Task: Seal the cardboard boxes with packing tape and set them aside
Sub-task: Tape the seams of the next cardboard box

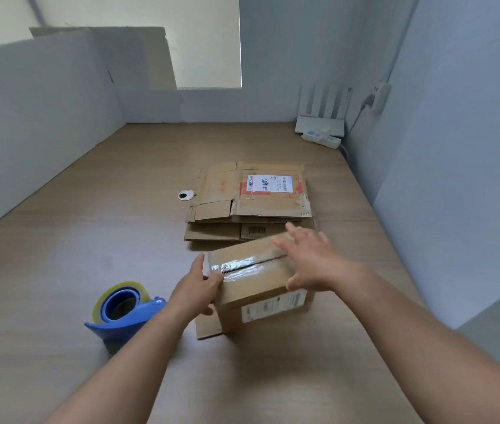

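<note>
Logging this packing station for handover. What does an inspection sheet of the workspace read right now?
Surface: wooden tabletop.
Job's things: small cardboard box, clear tape on top seam; blue tape dispenser left of it; flattened boxes stacked behind.
Clutter: white round disc beside the stack.
Grippers: left hand grips box's left end; right hand flat on top.
Cables: power strip, white cable, far right corner.
Surroundings: grey partition walls; white router.

Shipping label [269,183], on top flattened box [212,191]: handwritten black marking, turned sideways, reads roughly "5082", though the first characters are uncertain; the printed lines and barcode are too small to read.
Sticker [256,231], on lower flattened box [212,232]: barcode, digits illegible.
Side label [273,306], on taped box [251,283]: printed lines, blurred, unreadable.
</note>
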The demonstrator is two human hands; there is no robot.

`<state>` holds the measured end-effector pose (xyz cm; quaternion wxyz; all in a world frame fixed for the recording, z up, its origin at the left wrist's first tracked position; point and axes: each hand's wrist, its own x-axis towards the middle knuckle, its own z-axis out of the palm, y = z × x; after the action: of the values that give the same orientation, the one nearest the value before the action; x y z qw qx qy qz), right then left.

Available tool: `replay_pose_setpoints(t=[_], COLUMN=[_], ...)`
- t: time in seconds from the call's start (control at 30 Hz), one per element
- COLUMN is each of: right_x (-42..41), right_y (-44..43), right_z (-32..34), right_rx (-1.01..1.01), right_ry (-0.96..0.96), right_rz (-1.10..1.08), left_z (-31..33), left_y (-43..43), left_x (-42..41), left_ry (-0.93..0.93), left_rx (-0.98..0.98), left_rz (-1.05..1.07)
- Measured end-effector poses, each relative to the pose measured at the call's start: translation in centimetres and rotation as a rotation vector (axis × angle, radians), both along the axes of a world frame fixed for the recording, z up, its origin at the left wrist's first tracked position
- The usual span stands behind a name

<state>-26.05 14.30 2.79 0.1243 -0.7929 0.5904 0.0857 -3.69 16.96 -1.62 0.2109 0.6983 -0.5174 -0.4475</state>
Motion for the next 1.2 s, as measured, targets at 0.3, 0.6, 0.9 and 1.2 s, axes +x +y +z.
replay_pose_setpoints(t=[0.3, 0.6, 0.9, 1.2], right_x=[-0.4, 3.1, 3.2, 5.2], right_y=[1.9, 0.1, 0.7, 1.0], right_z=[-4.1, -6.8, -7.5, -7.0], right_rx=[-0.028, 0.139, 0.203, 0.165], right_ry=[-0.549, -0.705, -0.669, -0.684], right_rz=[-0.413, -0.153, -0.140, -0.217], left_z=[-0.8, -3.4, -2.1, -4.6], left_y=[2.0, 3.4, 1.9, 3.6], left_x=[-3.8, -2.2, 1.4, 11.6], left_ry=[-0.012, -0.130, -0.046, -0.828], left_rx=[0.009, -0.168, -0.138, 0.029], left_rz=[-0.050, -0.075, -0.247, -0.198])
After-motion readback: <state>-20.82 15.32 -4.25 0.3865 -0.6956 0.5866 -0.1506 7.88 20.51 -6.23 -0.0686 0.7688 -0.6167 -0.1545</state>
